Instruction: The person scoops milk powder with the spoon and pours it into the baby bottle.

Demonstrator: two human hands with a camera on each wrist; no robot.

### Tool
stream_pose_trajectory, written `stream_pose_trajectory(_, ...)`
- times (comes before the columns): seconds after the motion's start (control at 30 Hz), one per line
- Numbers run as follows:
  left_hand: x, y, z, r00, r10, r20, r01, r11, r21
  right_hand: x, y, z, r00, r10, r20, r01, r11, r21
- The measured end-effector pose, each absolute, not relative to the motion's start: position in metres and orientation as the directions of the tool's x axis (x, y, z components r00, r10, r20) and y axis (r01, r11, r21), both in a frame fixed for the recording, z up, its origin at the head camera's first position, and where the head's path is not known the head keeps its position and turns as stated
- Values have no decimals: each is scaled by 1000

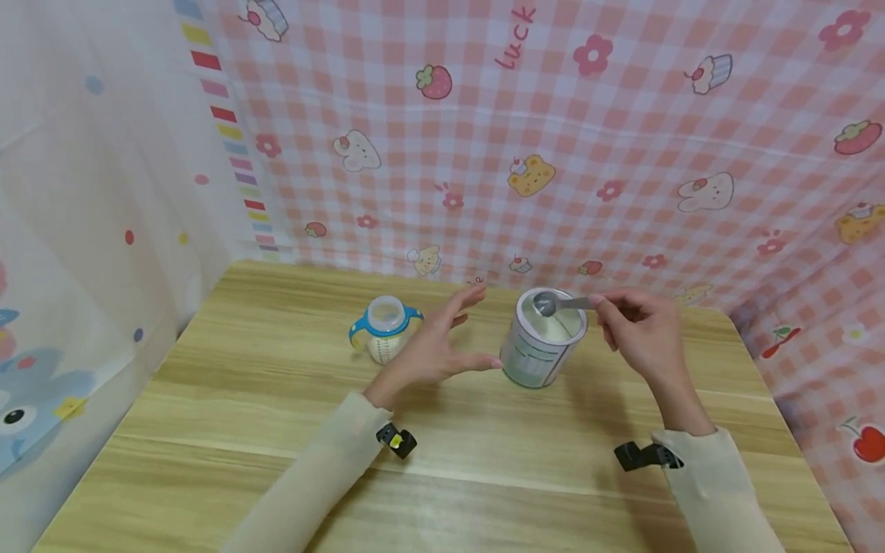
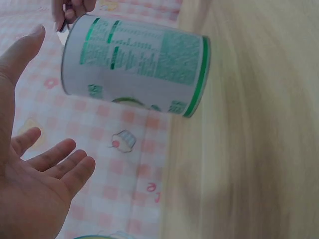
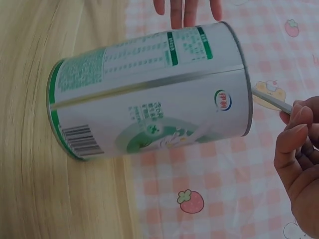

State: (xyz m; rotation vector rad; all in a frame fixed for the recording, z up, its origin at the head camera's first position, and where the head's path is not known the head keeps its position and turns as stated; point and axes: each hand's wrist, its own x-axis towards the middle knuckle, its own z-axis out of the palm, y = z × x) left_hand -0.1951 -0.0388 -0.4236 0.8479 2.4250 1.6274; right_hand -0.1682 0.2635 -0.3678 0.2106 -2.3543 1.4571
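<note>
A white and green milk powder can (image 1: 535, 357) stands upright and open on the table, pale powder showing inside. My right hand (image 1: 639, 330) pinches the handle of a grey measuring scoop (image 1: 546, 303), whose bowl is over the can's mouth. Between the bottle and the can, my left hand (image 1: 439, 346) has its fingers spread and thumb apart; in the left wrist view its palm (image 2: 35, 199) holds nothing. To its left a baby bottle (image 1: 386, 330) with a blue two-handled collar stands partly behind that hand, whitish contents inside, its top uncapped.
The wood-grain table (image 1: 276, 445) runs back to a pink checked cloth (image 1: 484, 138) hanging behind it. A pale printed curtain (image 1: 104, 192) hangs on the left side. Black wrist cameras (image 1: 639, 457) are strapped over both sleeves.
</note>
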Motion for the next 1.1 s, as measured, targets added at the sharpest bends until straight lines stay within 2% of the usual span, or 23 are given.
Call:
stream_pose_trajectory(0.3, -199, -21, -447, -838, 523, 155, 336, 271, 902, -174, 266, -382, -864, -37, 502, -422, 599, -681)
stream_pose_trajectory(0.57, -208, -8, -461, -835, 527, 158, 330, 250, 910, -177, 263, -380, -794, -121, 595, -512, 662, -548)
stream_pose_trajectory(0.83, -212, 10, -470, -826, 546, 138, 308, 233, 922, -181, 265, -383, -654, -279, 703, -657, 670, -346)
stream_pose_trajectory(1.1, -215, 25, -475, -821, 546, 167, 316, 192, 929, -183, 264, -385, -623, -354, 697, -701, 649, -296)
